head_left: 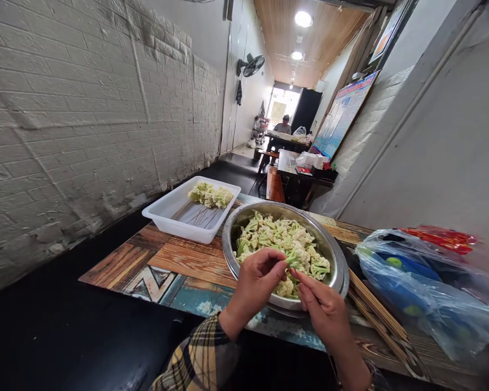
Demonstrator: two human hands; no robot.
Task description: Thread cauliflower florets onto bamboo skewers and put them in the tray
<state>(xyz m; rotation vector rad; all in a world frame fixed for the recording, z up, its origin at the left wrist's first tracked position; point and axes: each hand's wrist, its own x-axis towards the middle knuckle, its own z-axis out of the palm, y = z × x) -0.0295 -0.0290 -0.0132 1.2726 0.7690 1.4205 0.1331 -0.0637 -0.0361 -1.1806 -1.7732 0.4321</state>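
A steel bowl [234,225] full of cauliflower florets [277,233] stands on the patterned table in front of me. My left hand [255,285] pinches one floret [294,259] over the bowl's near side. My right hand [324,309] meets it from the right, fingers closed in a pinch at the floret's stem; whether it holds a skewer I cannot make out. A white plastic tray [167,209] behind and left of the bowl holds several skewered florets [210,195].
Bamboo skewers [375,309] lie right of the bowl. A blue plastic bag [424,288] with packets fills the table's right end. A brick wall runs along the left. A person sits at a far table [284,126] down the corridor.
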